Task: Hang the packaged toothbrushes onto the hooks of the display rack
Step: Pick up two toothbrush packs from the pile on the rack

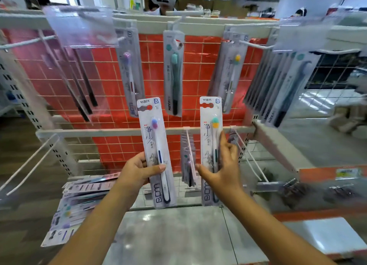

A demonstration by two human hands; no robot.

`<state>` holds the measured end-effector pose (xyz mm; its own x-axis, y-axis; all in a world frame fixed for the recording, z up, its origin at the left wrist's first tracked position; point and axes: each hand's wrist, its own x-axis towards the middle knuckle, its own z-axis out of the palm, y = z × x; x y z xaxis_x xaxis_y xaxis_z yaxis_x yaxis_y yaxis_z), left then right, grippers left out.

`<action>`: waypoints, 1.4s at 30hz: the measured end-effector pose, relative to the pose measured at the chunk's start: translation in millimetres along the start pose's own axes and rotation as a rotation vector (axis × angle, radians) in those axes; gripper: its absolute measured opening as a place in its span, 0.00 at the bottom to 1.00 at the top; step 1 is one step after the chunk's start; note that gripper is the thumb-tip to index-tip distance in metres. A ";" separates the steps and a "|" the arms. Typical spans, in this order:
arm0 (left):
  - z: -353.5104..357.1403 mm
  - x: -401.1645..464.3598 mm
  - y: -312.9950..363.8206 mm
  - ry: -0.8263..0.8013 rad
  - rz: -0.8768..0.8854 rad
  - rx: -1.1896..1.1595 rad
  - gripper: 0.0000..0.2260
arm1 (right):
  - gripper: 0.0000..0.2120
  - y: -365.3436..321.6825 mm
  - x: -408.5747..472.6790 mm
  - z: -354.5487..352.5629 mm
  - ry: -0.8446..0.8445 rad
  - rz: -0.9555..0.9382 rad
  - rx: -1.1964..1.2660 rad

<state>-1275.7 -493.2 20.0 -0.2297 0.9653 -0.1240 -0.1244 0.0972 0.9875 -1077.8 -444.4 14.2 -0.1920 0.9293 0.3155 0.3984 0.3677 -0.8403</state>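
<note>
Left hand: the left hand [139, 170] grips a purple-headed toothbrush pack [156, 151] at mid-height, thumb across the front and fingers curled behind; the pack stands upright in front of the lower rail of the display rack [127, 131], on no hook.
Right hand: the right hand [220, 169] pinches a teal-and-yellow-headed toothbrush pack [211, 145], thumb on the front near its left edge and fingers along its right edge; this pack is also upright and unhung, just right of the other, the two apart.
Upper rail: three hooks carry hung packs; a purple-bristled pack [130, 72] toward the left, a teal-bristled pack [173, 72] at the middle, a yellow-bristled pack [231, 74] toward the right; a thick row of dark-handled packs [282, 90] hangs at the right end; black-handled brushes in clear sleeves [79, 66] hang at the left end, blurred.
Lower rail: a small bunch of packs [188, 161] hangs from a hook between the two held packs; a bare white hook [248, 157] juts out just right of the right hand; another bare white hook [29, 165] juts out at the left end.
Bottom shelf: a loose heap of toothbrush packs [79, 201] lies flat at its left edge.
Backing: red tiled panel [111, 70] behind the white wire grid.
</note>
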 end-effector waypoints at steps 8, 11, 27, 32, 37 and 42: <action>44.5 7.1 -14.1 -0.027 -0.047 0.002 0.14 | 0.48 32.5 -3.9 -40.9 0.052 0.043 0.010; 58.7 8.1 -17.8 -0.016 -0.066 0.021 0.13 | 0.47 44.7 -8.3 -55.4 0.066 0.074 0.025; 132.2 3.3 -56.9 -0.017 -0.109 0.058 0.11 | 0.50 115.1 -32.9 -120.8 0.060 0.205 -0.070; 144.2 -11.4 -79.1 0.004 -0.154 0.045 0.11 | 0.49 134.6 -46.8 -121.7 -0.019 0.248 -0.129; 146.8 -30.7 -88.2 0.014 -0.182 0.020 0.11 | 0.49 135.1 -61.6 -118.8 -0.073 0.259 -0.092; 135.0 -49.4 -80.7 0.025 -0.150 0.011 0.10 | 0.49 117.8 -78.8 -115.7 -0.073 0.235 -0.091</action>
<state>-1124.0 -516.1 -40.3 -0.2336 0.9335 -0.2721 -0.1486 0.2423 0.9588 -911.9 -470.2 -58.7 -0.1473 0.9858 0.0806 0.5179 0.1463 -0.8429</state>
